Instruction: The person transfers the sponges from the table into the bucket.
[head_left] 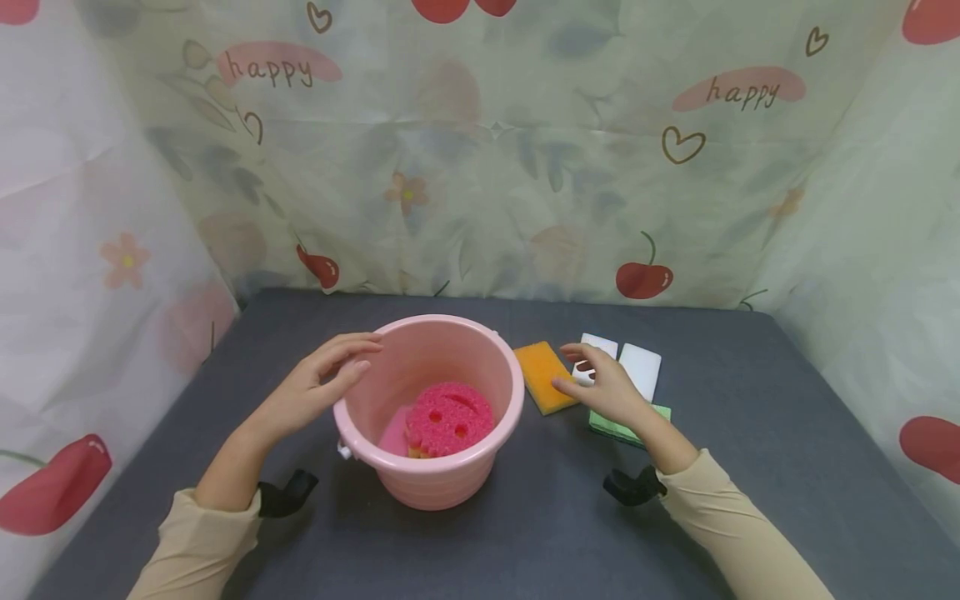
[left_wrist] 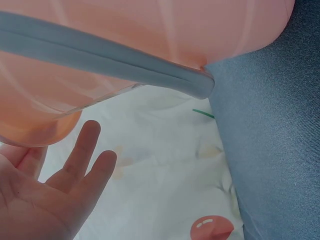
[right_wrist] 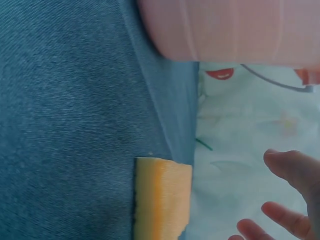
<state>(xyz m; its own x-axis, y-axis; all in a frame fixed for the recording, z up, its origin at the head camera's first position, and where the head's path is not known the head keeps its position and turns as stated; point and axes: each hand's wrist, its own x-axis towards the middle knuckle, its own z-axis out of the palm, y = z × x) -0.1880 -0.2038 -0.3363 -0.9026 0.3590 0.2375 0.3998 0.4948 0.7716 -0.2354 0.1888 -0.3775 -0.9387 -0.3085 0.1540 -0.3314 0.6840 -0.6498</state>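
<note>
A pink bucket (head_left: 435, 487) stands on the dark table, holding a round pink sponge with a cut-out face (head_left: 450, 417) and a flat pink piece (head_left: 393, 435) partly beneath it. My left hand (head_left: 318, 379) is at the bucket's left rim, fingers extended and loosely bent; whether they touch the rim I cannot tell. In the left wrist view those fingers (left_wrist: 85, 155) are spread near the rim. To the right, my right hand (head_left: 603, 390) hovers with nothing held over an orange sponge (head_left: 542, 375), two white sponges (head_left: 642, 368) and a green pad (head_left: 611, 427), partly hiding them.
The bucket's grey handle (left_wrist: 100, 55) hangs down its side in the left wrist view. Patterned cloth (head_left: 480, 167) encloses the table (head_left: 525, 542) at the back and both sides. A black wrist strap piece (head_left: 288, 493) sits by each sleeve.
</note>
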